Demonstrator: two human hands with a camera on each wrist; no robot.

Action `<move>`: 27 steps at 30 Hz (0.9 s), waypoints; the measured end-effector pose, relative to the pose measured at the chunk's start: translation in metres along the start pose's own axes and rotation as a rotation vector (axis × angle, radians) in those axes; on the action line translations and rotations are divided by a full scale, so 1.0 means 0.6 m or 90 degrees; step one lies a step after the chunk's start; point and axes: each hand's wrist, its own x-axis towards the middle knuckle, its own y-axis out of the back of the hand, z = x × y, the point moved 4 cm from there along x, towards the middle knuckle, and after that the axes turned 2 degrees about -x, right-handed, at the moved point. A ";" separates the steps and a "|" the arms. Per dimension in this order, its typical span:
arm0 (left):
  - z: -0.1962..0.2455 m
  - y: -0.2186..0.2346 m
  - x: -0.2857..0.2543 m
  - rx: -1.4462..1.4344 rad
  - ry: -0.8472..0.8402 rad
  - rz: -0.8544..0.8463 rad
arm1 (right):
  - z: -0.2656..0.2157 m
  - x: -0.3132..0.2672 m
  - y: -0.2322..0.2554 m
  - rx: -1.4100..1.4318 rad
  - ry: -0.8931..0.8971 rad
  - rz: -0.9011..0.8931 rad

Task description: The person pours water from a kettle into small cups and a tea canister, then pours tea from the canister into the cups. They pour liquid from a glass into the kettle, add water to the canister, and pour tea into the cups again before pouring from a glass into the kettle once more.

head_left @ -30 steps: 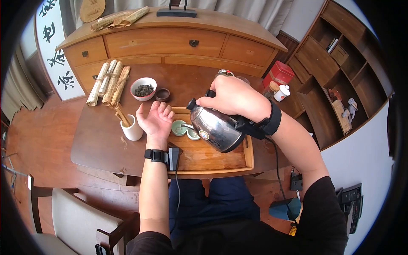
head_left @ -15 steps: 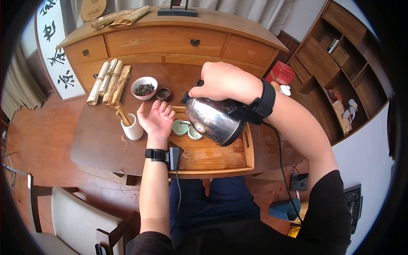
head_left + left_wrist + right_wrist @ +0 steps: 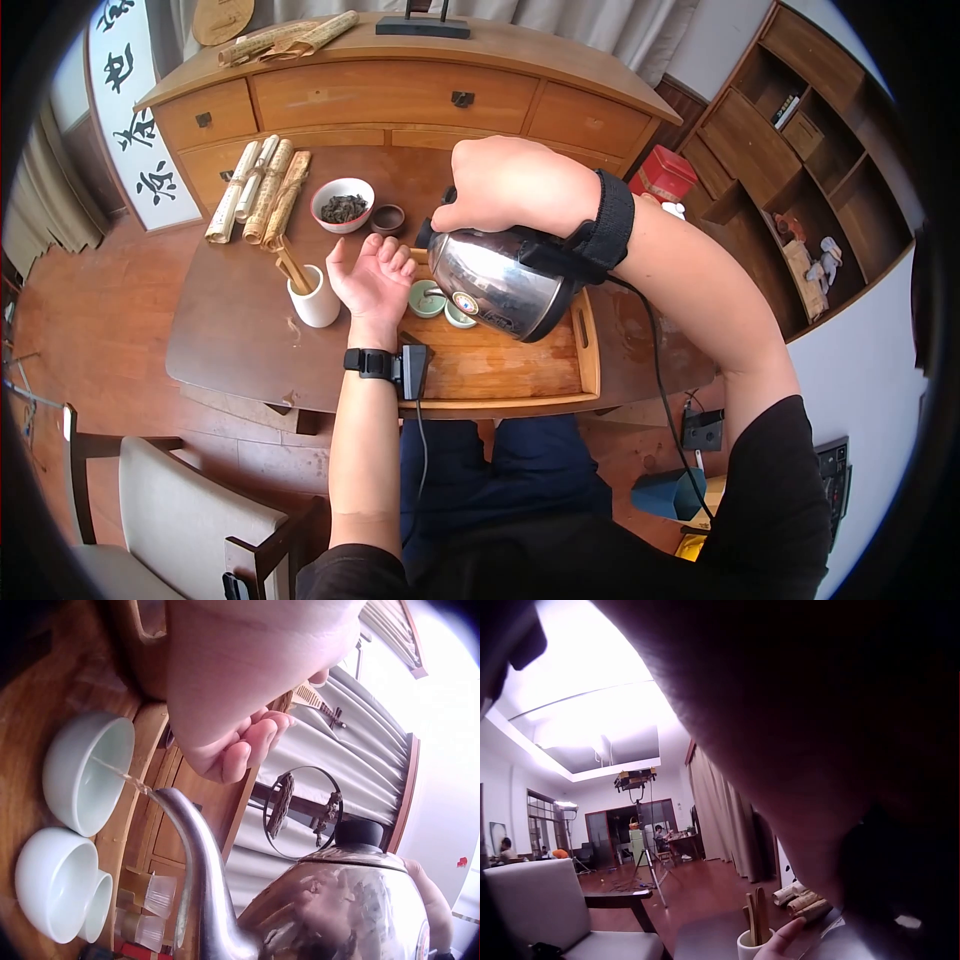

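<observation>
A shiny metal kettle (image 3: 498,284) hangs tilted over the tray, its handle gripped by my right hand (image 3: 520,190). In the left wrist view a thin stream runs from the spout (image 3: 196,847) into a pale green cup (image 3: 88,774). Another pale cup (image 3: 57,883) stands beside it, with a smaller one partly behind. My left hand (image 3: 374,280) is palm up at the tray's left edge, fingers loosely bent, holding nothing. The right wrist view is mostly dark, blocked by the hand.
The wooden tray (image 3: 500,372) lies on the brown table. Around it stand a bowl of dark leaves (image 3: 343,207), a small dark cup (image 3: 388,219), a white holder with wooden tools (image 3: 316,302), rolled scrolls (image 3: 262,195) and a red box (image 3: 664,174).
My right hand and the kettle have moved left, and the spout has stayed over the cups. The left hand has barely moved.
</observation>
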 end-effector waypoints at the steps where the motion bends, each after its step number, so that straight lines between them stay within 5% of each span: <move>1: 0.000 0.000 0.000 0.001 0.003 -0.002 | -0.002 0.001 -0.001 0.002 -0.014 -0.006; 27: -0.001 0.004 0.001 0.016 0.008 0.001 | -0.017 0.018 0.006 -0.064 -0.063 -0.058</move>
